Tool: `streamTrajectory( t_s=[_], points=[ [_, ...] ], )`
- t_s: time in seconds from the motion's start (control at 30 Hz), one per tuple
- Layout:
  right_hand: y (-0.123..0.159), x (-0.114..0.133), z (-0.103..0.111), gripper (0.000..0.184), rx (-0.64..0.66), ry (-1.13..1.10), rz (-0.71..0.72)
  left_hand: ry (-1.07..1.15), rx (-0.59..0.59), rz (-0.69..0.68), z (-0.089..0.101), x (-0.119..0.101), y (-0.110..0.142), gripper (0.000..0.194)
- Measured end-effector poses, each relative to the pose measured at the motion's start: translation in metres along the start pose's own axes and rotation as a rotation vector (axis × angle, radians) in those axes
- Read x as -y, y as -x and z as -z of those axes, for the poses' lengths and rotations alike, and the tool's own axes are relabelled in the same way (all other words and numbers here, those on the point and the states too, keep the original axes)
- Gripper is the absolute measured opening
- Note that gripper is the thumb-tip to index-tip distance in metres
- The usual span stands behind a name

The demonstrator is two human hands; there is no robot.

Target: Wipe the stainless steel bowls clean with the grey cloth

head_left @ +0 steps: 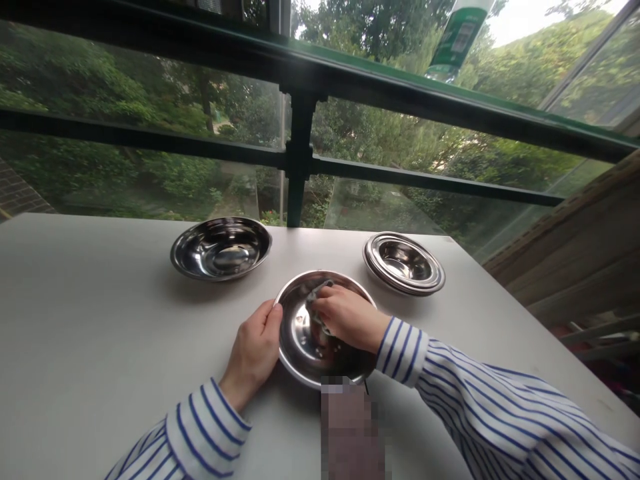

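Note:
A shiny metal bowl (300, 353) is in front of me on the white table, tilted slightly toward me. My left hand (255, 343) grips its left rim, thumb over the edge and fingers out of sight beneath. Inside the bowl, my right hand (343, 312) is closed on a crumpled greyish cloth (316, 308), which touches the inner wall near the far side. Both wrists come out of blue-and-white striped cuffs. A pixelated patch covers the area just below the bowl's near rim.
Another metal bowl (223, 250) stands at the back left of the white table (100, 320). Stacked metal bowls (404, 265) sit at the back right. Behind runs a dark green railing (300, 127) with glass, and a green-labelled bottle (457, 40) stands on it.

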State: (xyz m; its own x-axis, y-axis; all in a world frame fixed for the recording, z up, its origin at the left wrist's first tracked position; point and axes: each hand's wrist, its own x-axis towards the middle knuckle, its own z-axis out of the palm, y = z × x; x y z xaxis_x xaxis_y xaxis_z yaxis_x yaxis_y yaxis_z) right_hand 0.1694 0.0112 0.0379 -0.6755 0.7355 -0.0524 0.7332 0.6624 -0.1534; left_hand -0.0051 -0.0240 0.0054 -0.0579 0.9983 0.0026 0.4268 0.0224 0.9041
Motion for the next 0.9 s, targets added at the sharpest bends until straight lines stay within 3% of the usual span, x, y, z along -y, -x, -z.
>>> streamTrajectory(
  t_s=[0.17,0.37,0.53,0.77,0.9],
  points=[
    [0.007,0.009,0.0,0.014,0.043,-0.058,0.144,-0.006,-0.018,0.003,-0.002,0.002,-0.001,0.03],
    [0.008,-0.004,0.0,0.019,-0.049,-0.03,0.006,-0.007,-0.007,0.002,-0.002,-0.002,-0.001,0.03],
    [0.014,0.011,-0.002,0.017,0.009,-0.064,0.138,0.014,-0.026,-0.003,-0.002,-0.001,-0.003,0.029],
    [0.009,0.0,-0.003,0.017,-0.061,-0.036,0.023,-0.019,-0.02,-0.011,-0.002,-0.001,-0.002,0.03],
    [0.009,0.006,0.0,0.013,0.009,-0.054,0.179,-0.015,-0.012,-0.014,-0.003,-0.002,-0.002,0.03]
  ],
)
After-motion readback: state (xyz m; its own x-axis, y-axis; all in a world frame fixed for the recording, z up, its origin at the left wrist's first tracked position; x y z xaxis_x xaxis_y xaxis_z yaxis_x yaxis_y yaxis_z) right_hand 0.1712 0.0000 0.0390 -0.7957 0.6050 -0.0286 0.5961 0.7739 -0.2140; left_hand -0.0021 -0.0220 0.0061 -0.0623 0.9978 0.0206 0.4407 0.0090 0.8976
